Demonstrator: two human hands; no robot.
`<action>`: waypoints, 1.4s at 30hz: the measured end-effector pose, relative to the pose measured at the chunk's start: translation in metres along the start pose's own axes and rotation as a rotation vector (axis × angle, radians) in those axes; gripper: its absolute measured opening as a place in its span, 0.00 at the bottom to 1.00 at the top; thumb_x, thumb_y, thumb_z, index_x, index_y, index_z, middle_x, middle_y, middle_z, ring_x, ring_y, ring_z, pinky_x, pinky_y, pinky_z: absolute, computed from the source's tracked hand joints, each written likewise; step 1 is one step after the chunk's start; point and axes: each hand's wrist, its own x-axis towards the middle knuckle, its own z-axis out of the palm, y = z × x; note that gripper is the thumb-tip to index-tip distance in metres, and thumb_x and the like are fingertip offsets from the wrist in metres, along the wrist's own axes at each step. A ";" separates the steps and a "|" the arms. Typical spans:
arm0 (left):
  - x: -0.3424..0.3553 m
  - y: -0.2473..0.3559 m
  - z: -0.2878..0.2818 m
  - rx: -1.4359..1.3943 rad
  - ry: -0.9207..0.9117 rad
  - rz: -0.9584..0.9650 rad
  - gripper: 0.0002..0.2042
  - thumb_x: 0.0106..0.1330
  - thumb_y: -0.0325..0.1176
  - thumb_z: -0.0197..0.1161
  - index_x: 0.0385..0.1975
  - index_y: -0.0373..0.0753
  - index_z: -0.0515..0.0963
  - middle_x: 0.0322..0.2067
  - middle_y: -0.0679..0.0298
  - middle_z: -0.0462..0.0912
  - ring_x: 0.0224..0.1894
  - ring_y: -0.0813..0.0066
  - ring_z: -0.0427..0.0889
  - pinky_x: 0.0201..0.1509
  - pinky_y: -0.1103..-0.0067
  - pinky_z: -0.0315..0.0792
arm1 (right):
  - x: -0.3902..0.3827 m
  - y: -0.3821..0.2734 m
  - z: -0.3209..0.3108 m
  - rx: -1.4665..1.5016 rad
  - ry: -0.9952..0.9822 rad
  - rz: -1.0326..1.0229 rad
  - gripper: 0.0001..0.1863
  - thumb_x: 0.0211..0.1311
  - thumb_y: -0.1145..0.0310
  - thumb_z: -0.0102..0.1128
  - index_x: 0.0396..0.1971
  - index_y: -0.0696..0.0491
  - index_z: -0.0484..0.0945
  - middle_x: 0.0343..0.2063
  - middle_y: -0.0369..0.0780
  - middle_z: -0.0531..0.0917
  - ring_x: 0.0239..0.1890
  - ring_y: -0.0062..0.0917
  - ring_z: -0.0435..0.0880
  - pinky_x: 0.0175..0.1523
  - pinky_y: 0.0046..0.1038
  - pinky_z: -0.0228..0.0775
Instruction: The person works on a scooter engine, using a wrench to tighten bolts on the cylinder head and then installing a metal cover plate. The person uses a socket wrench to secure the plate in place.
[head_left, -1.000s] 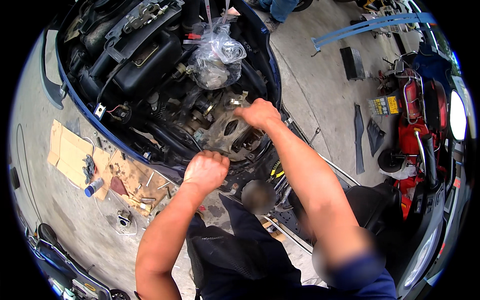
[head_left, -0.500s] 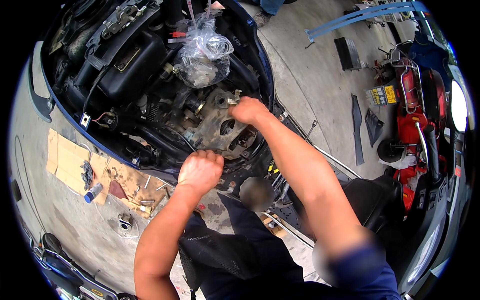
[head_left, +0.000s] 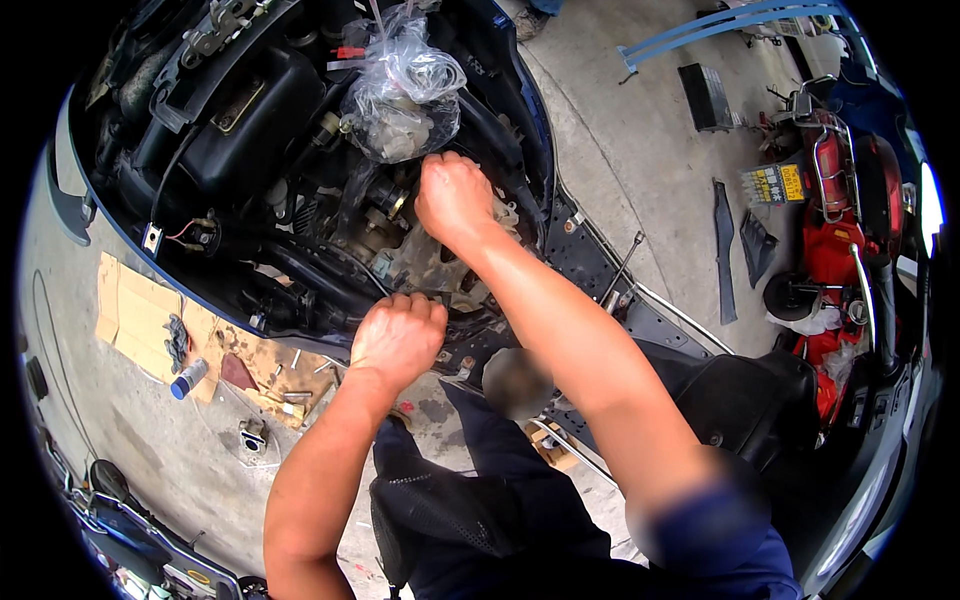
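I stand over the opened body of a scooter [head_left: 545,110] with its engine area exposed. My right hand [head_left: 455,195] is a closed fist over the far part of a dirty metal engine part [head_left: 415,262], and what its fingers grip is hidden. My left hand [head_left: 402,335] is closed at the near edge of the same engine area, knuckles up. Its fingertips are out of sight, so I cannot make out what they hold. Just beyond my right hand hangs a clear plastic bag [head_left: 408,90] with small parts in it. A black housing [head_left: 250,130] lies to the left.
A stained cardboard sheet [head_left: 135,310] on the concrete floor carries a blue-capped can [head_left: 188,378], a dark glove [head_left: 177,345] and loose small parts. A metal part [head_left: 252,435] lies nearby. At right stand a red scooter [head_left: 832,250], a black panel [head_left: 705,97] and a black seat [head_left: 745,400].
My right hand has moved left and slightly away from me, from the right side of the engine part to just below the bag. My left hand has stayed nearly in place.
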 end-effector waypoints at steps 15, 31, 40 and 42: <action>0.002 0.000 0.001 -0.044 0.010 -0.002 0.05 0.56 0.31 0.56 0.28 0.38 0.76 0.29 0.60 0.81 0.34 0.66 0.83 0.39 0.72 0.76 | 0.015 -0.002 0.055 0.662 0.425 0.392 0.13 0.59 0.66 0.55 0.37 0.60 0.80 0.32 0.55 0.83 0.40 0.51 0.82 0.48 0.44 0.72; 0.001 0.002 0.006 0.000 0.067 -0.002 0.04 0.55 0.30 0.57 0.27 0.38 0.76 0.27 0.61 0.79 0.32 0.66 0.82 0.37 0.73 0.76 | -0.051 -0.024 0.019 1.683 0.008 0.559 0.09 0.65 0.65 0.54 0.31 0.56 0.74 0.30 0.43 0.82 0.25 0.26 0.79 0.32 0.28 0.77; 0.002 0.005 0.010 0.016 -0.037 -0.040 0.07 0.55 0.31 0.57 0.29 0.36 0.78 0.27 0.59 0.80 0.33 0.65 0.82 0.37 0.72 0.76 | -0.045 -0.039 0.004 2.338 -0.002 0.743 0.07 0.65 0.67 0.53 0.32 0.55 0.73 0.32 0.43 0.80 0.32 0.31 0.76 0.44 0.37 0.73; 0.003 0.005 0.010 0.026 -0.027 -0.020 0.07 0.55 0.31 0.57 0.29 0.36 0.78 0.28 0.59 0.80 0.33 0.65 0.82 0.37 0.72 0.76 | -0.049 -0.037 0.012 2.071 -0.089 0.725 0.13 0.66 0.69 0.54 0.44 0.62 0.73 0.39 0.49 0.80 0.35 0.34 0.82 0.41 0.35 0.78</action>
